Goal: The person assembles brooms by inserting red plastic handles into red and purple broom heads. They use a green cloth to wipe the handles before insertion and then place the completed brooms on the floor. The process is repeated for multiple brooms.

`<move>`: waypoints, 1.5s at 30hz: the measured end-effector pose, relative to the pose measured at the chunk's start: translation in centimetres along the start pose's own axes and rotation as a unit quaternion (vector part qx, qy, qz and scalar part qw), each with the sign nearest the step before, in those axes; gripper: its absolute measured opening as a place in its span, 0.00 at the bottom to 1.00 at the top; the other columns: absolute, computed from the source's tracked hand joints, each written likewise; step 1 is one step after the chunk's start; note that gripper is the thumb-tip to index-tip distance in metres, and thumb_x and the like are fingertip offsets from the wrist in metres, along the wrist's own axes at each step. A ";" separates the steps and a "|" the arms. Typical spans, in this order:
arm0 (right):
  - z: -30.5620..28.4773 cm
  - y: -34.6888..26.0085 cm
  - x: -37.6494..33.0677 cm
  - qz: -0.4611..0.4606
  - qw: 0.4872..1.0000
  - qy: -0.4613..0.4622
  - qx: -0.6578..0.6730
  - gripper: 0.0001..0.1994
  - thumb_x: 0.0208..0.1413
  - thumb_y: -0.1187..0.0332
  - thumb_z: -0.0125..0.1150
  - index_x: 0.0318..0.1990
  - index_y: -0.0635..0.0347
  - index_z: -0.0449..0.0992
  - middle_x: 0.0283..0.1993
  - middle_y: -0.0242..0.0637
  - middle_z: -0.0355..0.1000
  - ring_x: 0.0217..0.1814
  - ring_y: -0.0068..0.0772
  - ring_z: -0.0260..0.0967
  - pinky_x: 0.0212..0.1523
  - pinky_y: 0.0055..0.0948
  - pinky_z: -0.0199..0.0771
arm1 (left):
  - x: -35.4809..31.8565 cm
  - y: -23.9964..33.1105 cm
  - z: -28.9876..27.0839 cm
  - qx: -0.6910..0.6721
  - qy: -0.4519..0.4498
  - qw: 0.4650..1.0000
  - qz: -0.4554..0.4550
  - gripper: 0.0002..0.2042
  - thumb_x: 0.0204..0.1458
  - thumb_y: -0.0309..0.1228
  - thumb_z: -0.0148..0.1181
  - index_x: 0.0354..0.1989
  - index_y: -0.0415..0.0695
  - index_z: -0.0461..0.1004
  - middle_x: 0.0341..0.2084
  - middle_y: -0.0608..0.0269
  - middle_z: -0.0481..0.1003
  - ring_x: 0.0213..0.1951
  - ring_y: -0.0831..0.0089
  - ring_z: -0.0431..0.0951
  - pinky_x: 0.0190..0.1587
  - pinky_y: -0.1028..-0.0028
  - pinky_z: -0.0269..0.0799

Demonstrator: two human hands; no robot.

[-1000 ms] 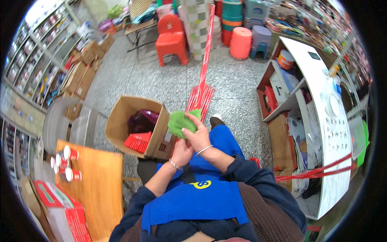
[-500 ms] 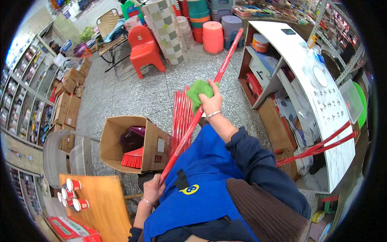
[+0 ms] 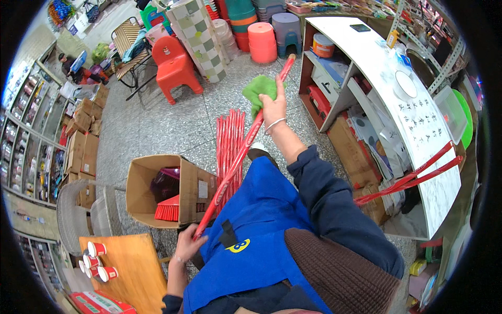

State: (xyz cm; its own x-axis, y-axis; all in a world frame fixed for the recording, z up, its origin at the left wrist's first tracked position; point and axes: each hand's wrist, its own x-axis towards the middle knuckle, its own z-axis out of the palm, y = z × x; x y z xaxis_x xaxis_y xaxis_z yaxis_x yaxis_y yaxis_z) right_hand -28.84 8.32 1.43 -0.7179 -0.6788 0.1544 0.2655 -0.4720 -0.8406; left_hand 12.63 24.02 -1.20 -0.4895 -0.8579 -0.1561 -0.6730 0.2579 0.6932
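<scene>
A long red pole (image 3: 228, 178) slants up and away in front of my blue apron. My left hand (image 3: 185, 244) is closed round its near, lower end. Higher up, my right hand (image 3: 274, 109) presses a green cloth (image 3: 256, 93) against the pole, the thumb and fingers wrapped about both. The pole's far tip sticks out just past the right hand. Several similar red poles (image 3: 224, 138) lie side by side on the floor beyond. Left of them stands an open cardboard box (image 3: 196, 196) with a red broom head (image 3: 168, 209) and a dark purple piece inside.
At the right is a white-topped counter (image 3: 366, 57) with open shelves; several red poles (image 3: 413, 180) rest across its near end. A wooden table (image 3: 130, 261) with red-and-white paper cups (image 3: 107, 273) is near left. A red chair (image 3: 172, 65) and stacked stools (image 3: 262, 42) stand farther off.
My right hand and the cloth have slid up the pole, closer to its far tip. The pole's tip has come lower and left in view. More of a distant person shows at upper left.
</scene>
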 end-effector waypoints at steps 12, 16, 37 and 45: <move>4.7 0.1 -16.9 -0.022 0.964 -0.236 -0.119 0.38 0.45 0.77 0.53 0.66 0.57 0.47 0.64 0.49 0.53 0.63 0.40 0.55 0.62 0.32 0.56 | 9.8 7.8 2.8 -0.307 -0.112 0.936 -0.131 0.10 0.51 0.31 0.56 0.39 0.41 0.68 0.18 0.71 0.68 0.14 0.80 0.66 0.15 0.77 0.61; 5.5 0.5 -16.4 0.094 0.971 -0.215 -0.054 0.37 0.42 0.78 0.55 0.64 0.60 0.51 0.58 0.48 0.59 0.57 0.38 0.61 0.58 0.31 0.61 | 8.2 7.3 3.6 -0.034 0.101 0.993 0.046 0.15 0.48 0.32 0.58 0.40 0.38 0.65 0.22 0.50 0.74 0.26 0.51 0.74 0.30 0.61 0.70; -4.3 -1.8 2.5 -0.027 0.994 0.060 -0.092 0.23 0.44 0.80 0.56 0.52 0.67 0.63 0.44 0.43 0.69 0.41 0.34 0.70 0.37 0.30 0.73 | 6.1 11.4 5.0 -0.008 -0.048 0.999 -0.009 0.14 0.49 0.35 0.58 0.35 0.41 0.61 0.23 0.44 0.72 0.32 0.47 0.73 0.33 0.56 0.67; -11.1 -2.3 4.4 0.283 0.953 -0.103 0.032 0.16 0.60 0.60 0.43 0.50 0.58 0.68 0.46 0.36 0.72 0.44 0.34 0.71 0.38 0.32 0.73 | 10.0 12.9 -5.9 -0.143 0.231 0.958 0.089 0.12 0.48 0.35 0.61 0.32 0.38 0.71 0.19 0.65 0.69 0.26 0.79 0.69 0.30 0.74 0.66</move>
State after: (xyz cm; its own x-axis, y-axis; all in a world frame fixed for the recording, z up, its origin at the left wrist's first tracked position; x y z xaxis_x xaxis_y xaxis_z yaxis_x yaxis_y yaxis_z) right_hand -39.74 12.70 -1.74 -0.3092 -0.9276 -0.2097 0.6163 -0.0275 -0.7870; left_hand 2.34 16.17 10.40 -0.2408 -0.9337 0.2651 -0.3891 0.3431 0.8549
